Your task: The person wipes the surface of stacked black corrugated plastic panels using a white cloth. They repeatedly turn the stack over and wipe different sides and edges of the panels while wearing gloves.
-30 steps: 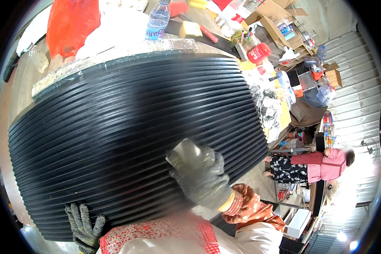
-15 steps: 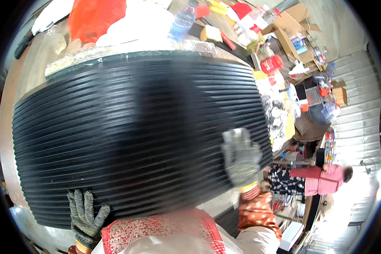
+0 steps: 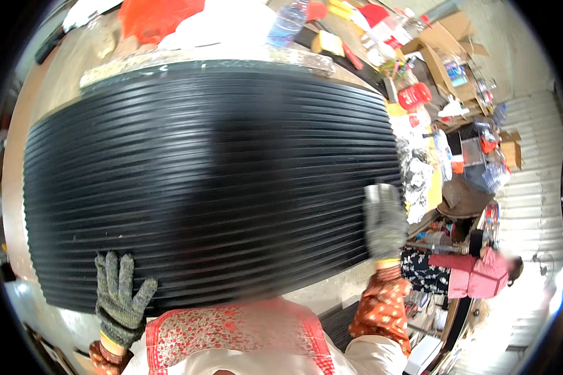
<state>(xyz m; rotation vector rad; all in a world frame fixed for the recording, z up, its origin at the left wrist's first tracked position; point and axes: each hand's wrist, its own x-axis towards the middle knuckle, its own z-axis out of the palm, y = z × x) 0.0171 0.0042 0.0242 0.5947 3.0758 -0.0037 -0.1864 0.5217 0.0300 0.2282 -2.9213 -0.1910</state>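
Observation:
A black ribbed sheet [image 3: 187,169] lies across the worktable, its ridges running left to right. My left hand [image 3: 120,299], in a grey knit glove, rests flat on its near left part with the fingers spread. Near the sheet's right edge, my right hand [image 3: 385,228] lies on the ribs in a similar glove. Its fingers are stretched out and somewhat blurred, with nothing held in them. Along the sheet's far side runs a pale, stained strip [image 3: 231,55].
A water bottle [image 3: 288,24], a yellow block [image 3: 327,44] and a red bag [image 3: 159,17] lie beyond the sheet. At right are a red jar [image 3: 414,95], crumpled wrapping [image 3: 419,165] and a cardboard box [image 3: 444,53]. Farther right, a person [image 3: 475,272] stands.
My right hand has slid rightward to the sheet's right edge. My left hand stays spread on the near left part. The view has shifted slightly.

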